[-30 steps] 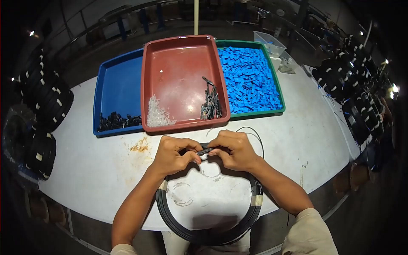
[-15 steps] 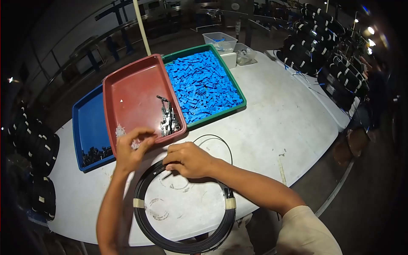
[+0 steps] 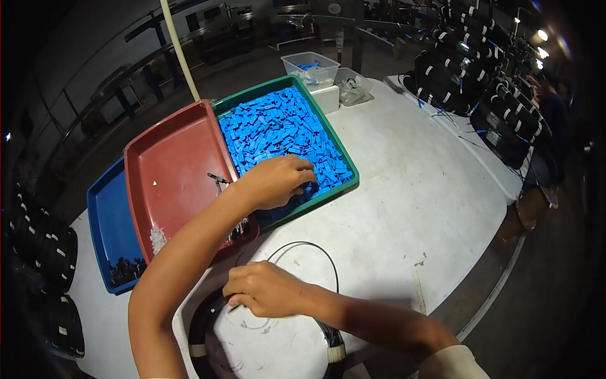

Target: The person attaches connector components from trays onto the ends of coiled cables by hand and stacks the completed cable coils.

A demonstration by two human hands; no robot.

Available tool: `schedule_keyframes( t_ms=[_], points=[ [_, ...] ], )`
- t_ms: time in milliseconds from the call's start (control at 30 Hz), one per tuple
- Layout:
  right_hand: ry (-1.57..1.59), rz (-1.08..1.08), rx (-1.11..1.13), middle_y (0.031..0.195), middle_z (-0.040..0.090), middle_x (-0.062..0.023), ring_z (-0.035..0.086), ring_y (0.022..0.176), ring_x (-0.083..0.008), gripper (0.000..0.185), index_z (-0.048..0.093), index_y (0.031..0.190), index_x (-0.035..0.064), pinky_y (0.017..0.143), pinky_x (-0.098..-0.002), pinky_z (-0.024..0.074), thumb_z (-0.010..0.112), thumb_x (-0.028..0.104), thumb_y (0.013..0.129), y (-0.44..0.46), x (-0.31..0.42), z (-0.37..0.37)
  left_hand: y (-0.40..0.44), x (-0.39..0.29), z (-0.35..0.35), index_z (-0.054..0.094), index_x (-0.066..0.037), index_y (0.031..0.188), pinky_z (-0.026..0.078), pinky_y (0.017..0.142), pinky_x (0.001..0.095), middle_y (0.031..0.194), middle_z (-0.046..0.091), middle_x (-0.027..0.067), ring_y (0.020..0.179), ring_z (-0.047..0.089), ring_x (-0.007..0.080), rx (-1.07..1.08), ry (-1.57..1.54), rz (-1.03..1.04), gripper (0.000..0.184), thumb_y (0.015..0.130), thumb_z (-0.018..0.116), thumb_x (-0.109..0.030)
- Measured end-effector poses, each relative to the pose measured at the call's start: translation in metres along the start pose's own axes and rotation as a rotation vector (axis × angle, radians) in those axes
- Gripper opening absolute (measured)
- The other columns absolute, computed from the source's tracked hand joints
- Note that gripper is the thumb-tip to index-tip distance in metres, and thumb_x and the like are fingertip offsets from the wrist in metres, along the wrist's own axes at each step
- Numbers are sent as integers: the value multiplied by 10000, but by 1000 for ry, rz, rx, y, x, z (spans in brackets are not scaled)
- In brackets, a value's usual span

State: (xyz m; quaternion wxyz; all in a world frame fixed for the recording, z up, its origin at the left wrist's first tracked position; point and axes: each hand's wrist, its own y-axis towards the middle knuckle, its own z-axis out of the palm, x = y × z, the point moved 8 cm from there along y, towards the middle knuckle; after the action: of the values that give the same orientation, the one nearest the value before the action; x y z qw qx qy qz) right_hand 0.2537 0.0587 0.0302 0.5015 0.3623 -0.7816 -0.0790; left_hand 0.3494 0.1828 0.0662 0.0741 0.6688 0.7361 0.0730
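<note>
My left hand (image 3: pixel 278 180) reaches over the near part of a green tray (image 3: pixel 351 180) heaped with small blue plastic pieces (image 3: pixel 278 126). Its fingers curl down at the pieces; the fingertips and anything in them are hidden. Nearer to me, my right hand (image 3: pixel 265 290) pinches the black cable at the upper left of a coil (image 3: pixel 201 328), and a short dark end shows below the fingers. Pale tape (image 3: pixel 336 354) binds the coil at its sides. One loose loop of cable (image 3: pixel 328 256) arches behind my right hand.
A red tray (image 3: pixel 136 189) beside the green one holds black and white bits, partly behind my left forearm. The blue tray (image 3: pixel 101 221) has small black parts. Clear plastic bins (image 3: pixel 309 71) stand at the back. Taped black coils (image 3: pixel 442 82) are stacked at right.
My left hand has moved from the red tray's front edge, right and away from me, over the blue pieces. My right hand stays on the cable. The view has shifted slightly.
</note>
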Motion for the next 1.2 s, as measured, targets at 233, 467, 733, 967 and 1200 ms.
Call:
schedule_keyframes(
  t_ms=[233,467,733,967,1200],
  points=[
    [-18,8,54,925,636,-119,637,833,-334,151,706,962,28,779,-433,516,682,170,915,-2,-3,6,26,41,10,726,-50,1014,553,866,400,1057,680,110,1006,644,321,-144,26,41,294,739,672,37],
    [-19,-19,54,902,643,-102,622,836,-315,134,705,978,47,782,-405,501,676,164,918,-2,-3,6,9,56,-7,738,-41,976,551,825,410,1001,675,128,971,654,333,-249,-112,16,263,742,672,61],
    [3,-21,45,871,644,-115,630,822,-329,142,711,1003,45,757,-422,505,676,142,906,-1,1,-2,-23,53,-59,752,-25,1009,569,832,341,1131,711,137,995,698,237,-573,-530,-181,280,819,618,131],
    [-55,-25,-15,842,678,-119,662,790,-319,132,734,962,31,721,-399,527,740,106,853,1,9,-7,-107,25,-110,754,-10,1061,488,900,256,1180,680,99,1054,632,160,-756,-805,-286,357,890,513,190],
    [-120,36,-109,835,686,-148,665,722,-314,171,726,990,23,670,-386,520,759,88,835,2,19,-16,-248,-22,-82,650,7,1122,452,998,263,1277,635,150,1095,584,139,-1295,-1179,-399,171,993,635,-105]
  ],
)
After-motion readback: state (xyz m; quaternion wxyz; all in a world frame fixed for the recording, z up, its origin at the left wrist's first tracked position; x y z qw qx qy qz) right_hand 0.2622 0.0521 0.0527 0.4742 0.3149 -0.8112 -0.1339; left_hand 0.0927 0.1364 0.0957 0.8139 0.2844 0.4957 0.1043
